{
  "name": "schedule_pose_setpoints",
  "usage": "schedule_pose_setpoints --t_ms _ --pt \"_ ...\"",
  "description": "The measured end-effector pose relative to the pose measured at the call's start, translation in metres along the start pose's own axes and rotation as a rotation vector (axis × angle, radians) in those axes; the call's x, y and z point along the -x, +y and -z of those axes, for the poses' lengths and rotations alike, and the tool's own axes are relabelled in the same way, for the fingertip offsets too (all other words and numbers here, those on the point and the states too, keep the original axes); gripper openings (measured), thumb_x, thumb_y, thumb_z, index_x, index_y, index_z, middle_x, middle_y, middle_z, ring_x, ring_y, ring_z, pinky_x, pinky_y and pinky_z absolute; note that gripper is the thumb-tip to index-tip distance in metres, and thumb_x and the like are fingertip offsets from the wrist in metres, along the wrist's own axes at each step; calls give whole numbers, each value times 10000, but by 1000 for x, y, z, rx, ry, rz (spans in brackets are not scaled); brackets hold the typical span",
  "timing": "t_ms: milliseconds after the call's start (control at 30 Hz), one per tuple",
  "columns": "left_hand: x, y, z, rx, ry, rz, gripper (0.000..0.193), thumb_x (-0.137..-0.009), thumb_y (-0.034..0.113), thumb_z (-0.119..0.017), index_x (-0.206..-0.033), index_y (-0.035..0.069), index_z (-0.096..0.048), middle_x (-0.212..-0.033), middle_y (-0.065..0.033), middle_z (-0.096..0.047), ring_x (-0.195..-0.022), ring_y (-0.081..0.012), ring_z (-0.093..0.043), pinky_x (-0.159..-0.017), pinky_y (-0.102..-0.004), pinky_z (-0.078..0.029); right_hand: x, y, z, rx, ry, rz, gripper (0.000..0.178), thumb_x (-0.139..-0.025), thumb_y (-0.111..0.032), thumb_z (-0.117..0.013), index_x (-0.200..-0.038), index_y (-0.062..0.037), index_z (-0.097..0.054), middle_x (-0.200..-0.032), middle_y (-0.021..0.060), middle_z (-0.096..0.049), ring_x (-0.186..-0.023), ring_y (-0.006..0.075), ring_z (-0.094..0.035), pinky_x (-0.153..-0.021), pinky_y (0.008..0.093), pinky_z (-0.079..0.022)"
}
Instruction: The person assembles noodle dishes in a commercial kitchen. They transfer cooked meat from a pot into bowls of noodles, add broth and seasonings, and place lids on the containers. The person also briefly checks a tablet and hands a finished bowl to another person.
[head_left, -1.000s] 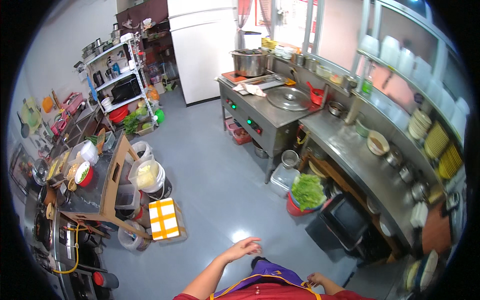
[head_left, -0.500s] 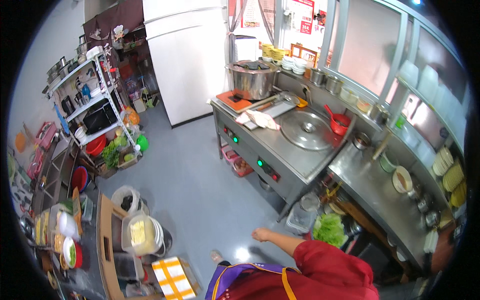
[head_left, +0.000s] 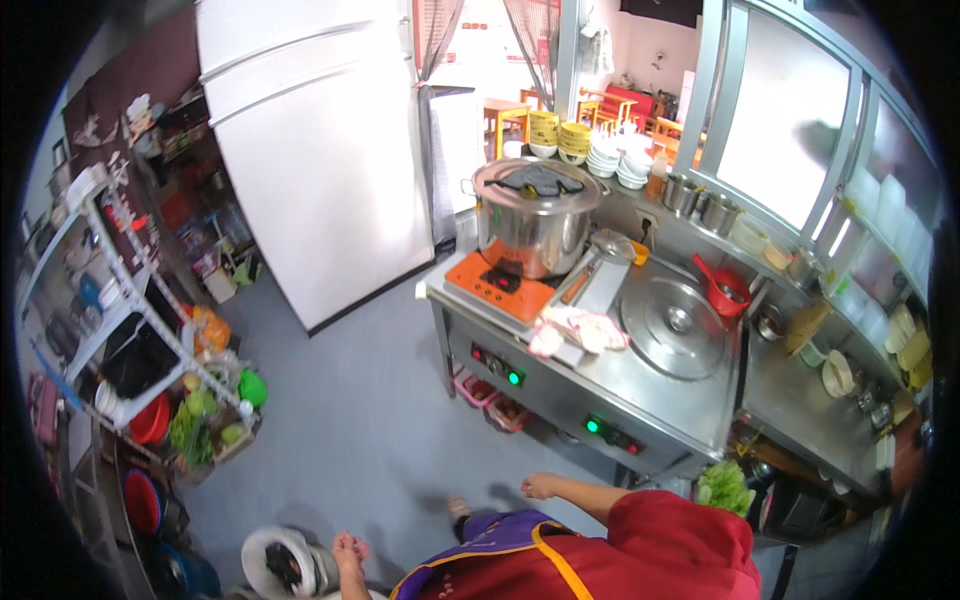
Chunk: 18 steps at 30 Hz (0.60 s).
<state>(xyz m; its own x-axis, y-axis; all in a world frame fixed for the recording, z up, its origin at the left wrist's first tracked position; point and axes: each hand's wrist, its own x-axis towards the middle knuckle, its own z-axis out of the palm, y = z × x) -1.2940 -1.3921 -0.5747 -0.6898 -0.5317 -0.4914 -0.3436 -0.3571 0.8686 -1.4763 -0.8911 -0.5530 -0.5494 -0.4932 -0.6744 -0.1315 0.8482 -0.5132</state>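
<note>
My right hand (head_left: 540,486) hangs over the floor in front of the steel cooking counter (head_left: 650,375), fingers curled in with nothing seen in them. Low in the picture, my left hand (head_left: 350,552) is held up beside a white bucket (head_left: 262,572) lined with a bag, its fingers curled and empty. Neither hand touches anything. On the counter stand a large lidded steel pot (head_left: 545,225), an orange hot plate (head_left: 480,290), a crumpled cloth (head_left: 580,330), a round steel lid (head_left: 675,325) and a red ladle-like pan (head_left: 728,292).
A tall white fridge (head_left: 320,150) stands ahead. To the left, a white shelf rack (head_left: 150,310) has vegetables (head_left: 200,420) at its foot. Bowls (head_left: 560,140) and steel pots (head_left: 700,205) line the ledge behind the counter. Leafy lettuce (head_left: 725,487) sits low at the right.
The view has moved forward, bringing the counter, pot and fridge closer. My left hand has come into view at the bottom; the right hand stays low in front of me.
</note>
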Motion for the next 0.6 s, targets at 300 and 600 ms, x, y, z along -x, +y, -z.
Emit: schedule_pose_setpoints --t_ms 300,600 --pt "-219 129 -95 -339 -234 358 286 -967 290 -503 -1181 101 -494 -866 -72 -574 -636 -165 -573 -529 -297 -495 -236 -149 233 259 19 285 264 -862 -265 -573 -937 -22 -645 -902 161 -662 -771 289 -622 -676 408 -502" --pt "-498 282 -189 -473 -245 503 257 -956 291 -526 -1127 101 -500 -828 -71 -552 -626 -183 -563 -528 -327 -483 -432 -302 472 82 307 308 317 -857 -259 -565 -1107 -74 -623 -1015 166 -667 -943 366 -628 -817 462 -496"
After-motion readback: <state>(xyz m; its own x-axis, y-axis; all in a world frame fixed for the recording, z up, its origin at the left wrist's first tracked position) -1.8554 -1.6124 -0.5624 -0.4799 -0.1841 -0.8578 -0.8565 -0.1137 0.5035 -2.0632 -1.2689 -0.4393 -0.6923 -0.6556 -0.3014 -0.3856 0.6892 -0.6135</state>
